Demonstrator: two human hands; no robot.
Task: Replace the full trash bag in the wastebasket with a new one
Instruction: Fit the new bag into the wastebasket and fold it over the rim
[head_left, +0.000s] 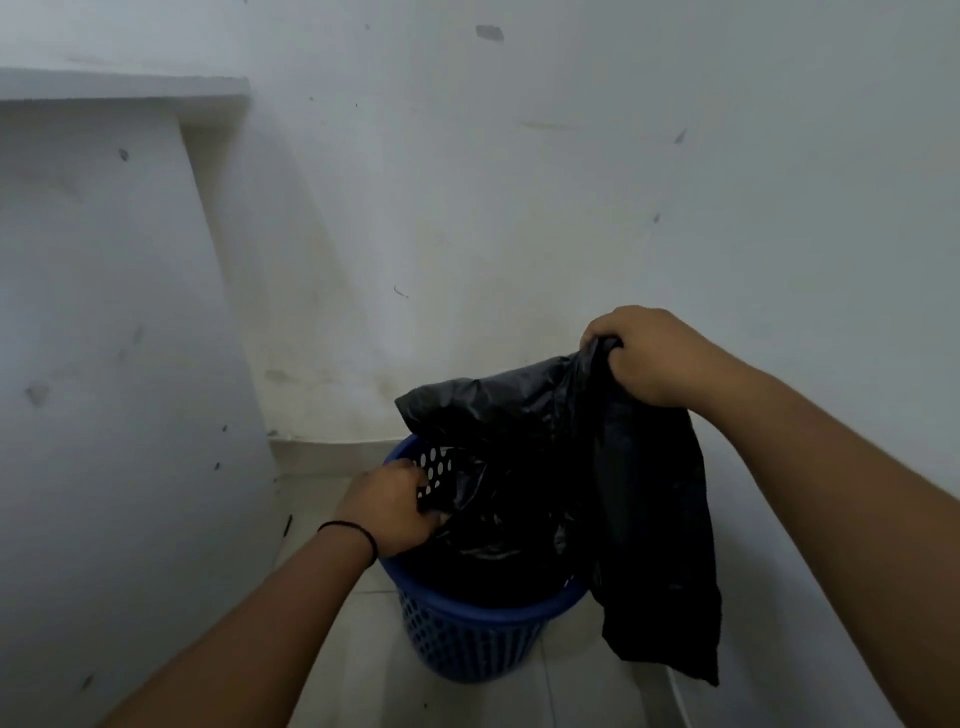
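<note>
Head view: blue wastebasket (470, 631) stands on pale floor tiles (363, 675) in a corner of scuffed white wall (519, 182). Right hand (647, 356), fingers curled tight, bunches the edge of a black trash bag (644, 493) and holds it above the rim, likely to keep the mouth up while it goes in. Left hand (392, 506) reaches inside the near-left rim, fingers curled on bag film, probably pushing it down against the wall. Bag is thin, glossy, crumpled plastic, one flap hanging outside the right rim. Basket is rigid perforated plastic, round, lattice sides. Looks like the fresh liner; can't tell for certain.
</note>
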